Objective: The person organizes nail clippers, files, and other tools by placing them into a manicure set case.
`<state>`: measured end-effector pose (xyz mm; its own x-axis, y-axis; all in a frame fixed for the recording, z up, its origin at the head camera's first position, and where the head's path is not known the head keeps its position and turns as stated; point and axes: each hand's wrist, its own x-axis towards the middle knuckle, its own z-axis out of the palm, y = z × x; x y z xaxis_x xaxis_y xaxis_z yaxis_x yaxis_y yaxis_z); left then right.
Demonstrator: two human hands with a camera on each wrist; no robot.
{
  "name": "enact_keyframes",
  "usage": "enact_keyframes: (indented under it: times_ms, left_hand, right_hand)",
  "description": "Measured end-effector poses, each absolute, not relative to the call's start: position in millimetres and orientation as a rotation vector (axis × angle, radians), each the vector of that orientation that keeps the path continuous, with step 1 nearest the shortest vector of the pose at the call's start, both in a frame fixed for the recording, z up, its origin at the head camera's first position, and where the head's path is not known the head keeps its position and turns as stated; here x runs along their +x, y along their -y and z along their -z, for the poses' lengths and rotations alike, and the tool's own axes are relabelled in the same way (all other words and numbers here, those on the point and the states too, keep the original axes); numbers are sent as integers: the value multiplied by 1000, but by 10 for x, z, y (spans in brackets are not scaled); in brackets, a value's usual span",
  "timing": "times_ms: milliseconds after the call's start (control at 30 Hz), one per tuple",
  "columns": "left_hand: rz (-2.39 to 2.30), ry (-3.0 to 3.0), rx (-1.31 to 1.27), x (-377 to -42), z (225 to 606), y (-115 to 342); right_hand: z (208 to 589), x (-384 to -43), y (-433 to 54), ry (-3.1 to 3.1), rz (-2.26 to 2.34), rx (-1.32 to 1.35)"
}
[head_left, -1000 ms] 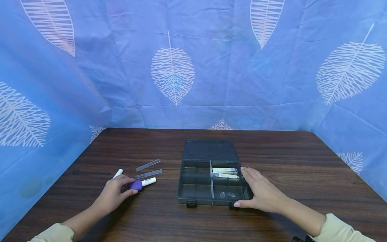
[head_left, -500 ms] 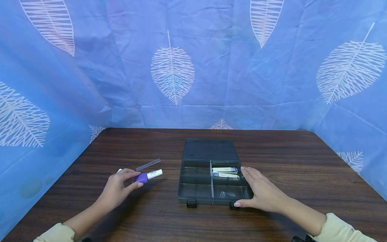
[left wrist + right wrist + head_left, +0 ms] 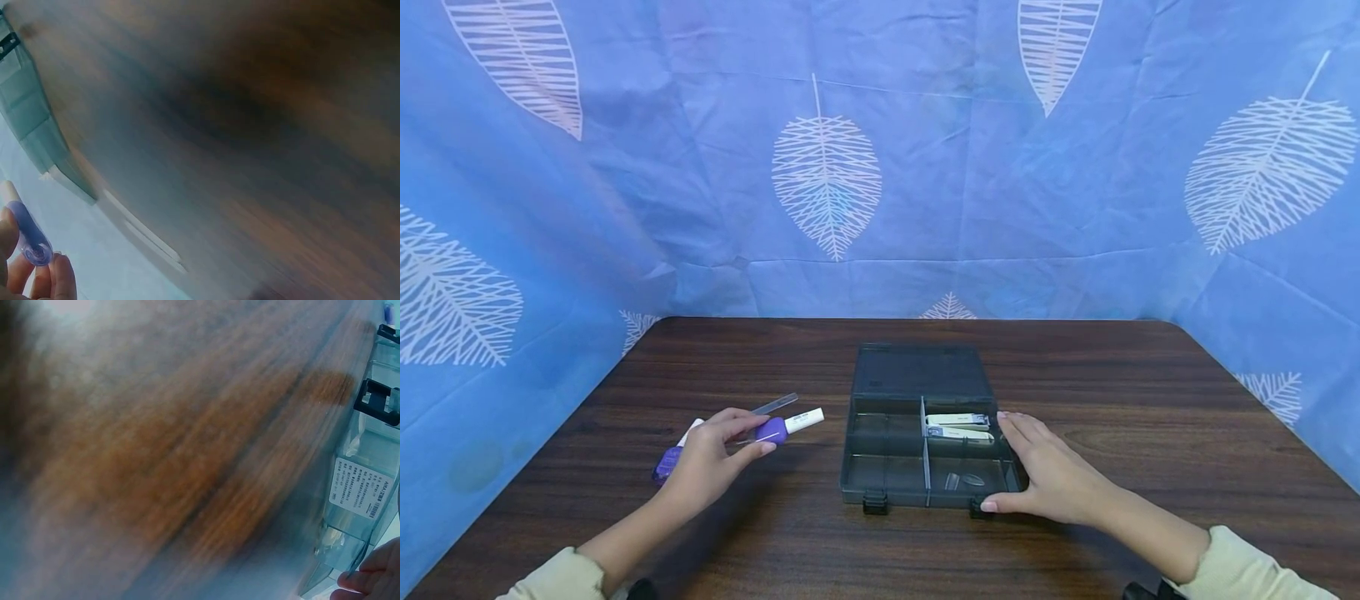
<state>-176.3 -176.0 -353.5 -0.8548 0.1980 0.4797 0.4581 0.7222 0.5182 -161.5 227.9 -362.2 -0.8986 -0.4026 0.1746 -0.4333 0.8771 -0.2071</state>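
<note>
A purple nail polish bottle point(image 3: 772, 430) with a white cap is pinched between the thumb and fingers of my left hand point(image 3: 703, 467), above the table. The left wrist view shows the same bottle point(image 3: 28, 228) in the fingers. My right hand point(image 3: 1056, 477) holds the right side of a dark see-through compartment box point(image 3: 898, 500), its thumb round the front corner by a latch. The box lies open, lid tipped back. Nail clippers point(image 3: 958, 421) lie in its back right compartment, and small clear pieces point(image 3: 973, 480) in the front right one.
A second purple nail polish bottle point(image 3: 667, 463) lies left of my left hand, partly hidden. Behind that hand is a clear narrow strip point(image 3: 778, 403); another lies mostly hidden there. The brown wood table point(image 3: 820, 550) backs onto a blue leaf-patterned cloth point(image 3: 917, 192).
My left hand has lifted the nail polish bottle and carried it right, towards the box. This uncovers the second bottle. The right hand and the box have stayed put.
</note>
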Motion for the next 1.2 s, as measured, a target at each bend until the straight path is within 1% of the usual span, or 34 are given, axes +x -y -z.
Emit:
enact_keyframes:
  times_ms: [300, 733, 1200]
  left_hand:
    - [959, 2480, -586, -1776, 3544, 1576]
    - [1035, 2569, -616, -1817, 3601, 1286]
    - [1060, 2560, -764, -1867, 3617, 1007]
  right_hand:
    - [3590, -1607, -2270, 2950, -359, 638]
    - [3581, -1604, -2267, 2976, -368, 632]
    - [3584, -1602, -2276, 2983, -377, 626]
